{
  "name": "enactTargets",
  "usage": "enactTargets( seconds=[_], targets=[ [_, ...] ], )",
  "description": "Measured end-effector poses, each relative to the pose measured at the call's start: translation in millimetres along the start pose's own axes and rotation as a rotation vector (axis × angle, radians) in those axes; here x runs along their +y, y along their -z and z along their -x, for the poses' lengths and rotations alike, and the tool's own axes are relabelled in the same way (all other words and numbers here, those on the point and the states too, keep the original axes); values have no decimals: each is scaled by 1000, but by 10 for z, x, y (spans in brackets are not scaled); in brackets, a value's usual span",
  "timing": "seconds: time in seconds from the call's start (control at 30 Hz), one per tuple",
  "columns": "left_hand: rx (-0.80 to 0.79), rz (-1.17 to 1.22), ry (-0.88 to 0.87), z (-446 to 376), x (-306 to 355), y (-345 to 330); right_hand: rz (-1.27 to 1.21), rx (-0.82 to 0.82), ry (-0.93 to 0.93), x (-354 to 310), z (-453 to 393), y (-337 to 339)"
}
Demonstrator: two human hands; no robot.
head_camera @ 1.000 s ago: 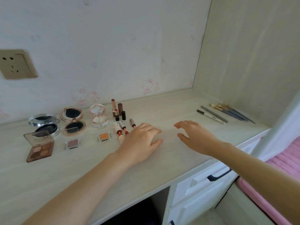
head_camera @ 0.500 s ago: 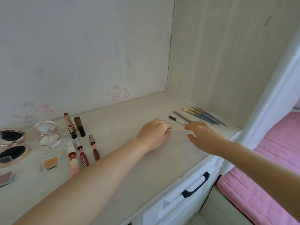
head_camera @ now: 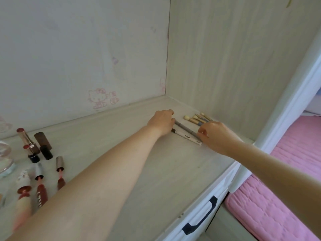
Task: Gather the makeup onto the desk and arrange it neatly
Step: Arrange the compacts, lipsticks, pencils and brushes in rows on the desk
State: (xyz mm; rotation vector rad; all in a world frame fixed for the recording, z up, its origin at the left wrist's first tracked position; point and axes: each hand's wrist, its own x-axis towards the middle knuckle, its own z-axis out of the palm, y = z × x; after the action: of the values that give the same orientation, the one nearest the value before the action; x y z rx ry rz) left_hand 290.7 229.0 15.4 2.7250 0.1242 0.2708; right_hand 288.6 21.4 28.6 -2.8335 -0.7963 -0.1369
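Note:
Two slim makeup pencils lie side by side on the pale wooden desk (head_camera: pixel 156 173) near its right end: a grey pencil (head_camera: pixel 186 128) and a white pencil (head_camera: pixel 187 136). My left hand (head_camera: pixel 162 121) has its fingers curled around their far ends. My right hand (head_camera: pixel 216 136) pinches their near ends. Just behind the pencils lie several small brushes (head_camera: pixel 195 119) with pale tips, partly hidden by my right hand. At the left stand lipsticks (head_camera: pixel 29 145) and dark caps (head_camera: pixel 44 144), with lip gloss tubes (head_camera: pixel 40 186) lying in front.
A wood-grain side panel (head_camera: pixel 234 66) closes off the desk's right end, close behind the brushes. A round compact (head_camera: pixel 5 159) sits at the far left edge. Below the desk front is a white drawer with a dark handle (head_camera: pixel 201 217). A pink mattress (head_camera: pixel 278 206) lies to the right.
Both hands have travelled right, from the lip products to the two pencils, and closed on their ends. My view has swung right, so the compacts and palettes have left the frame.

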Motion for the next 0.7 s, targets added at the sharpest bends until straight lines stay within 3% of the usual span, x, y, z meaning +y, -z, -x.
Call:
enactTargets(
  seconds=[0.17,0.33,0.53,0.7],
  targets=[
    [-103,-78,9,-148,3,-79,12,-7,-9,-37,-30,-46],
    [-90,26,42,-149,53,-82,15,10,-50,-83,-34,-43],
    [196,354,97,30,112,177,-115,173,-66,-206,19,33],
    [304,917,290,328,105,595,-238,292,20,-458,143,226]
  ],
)
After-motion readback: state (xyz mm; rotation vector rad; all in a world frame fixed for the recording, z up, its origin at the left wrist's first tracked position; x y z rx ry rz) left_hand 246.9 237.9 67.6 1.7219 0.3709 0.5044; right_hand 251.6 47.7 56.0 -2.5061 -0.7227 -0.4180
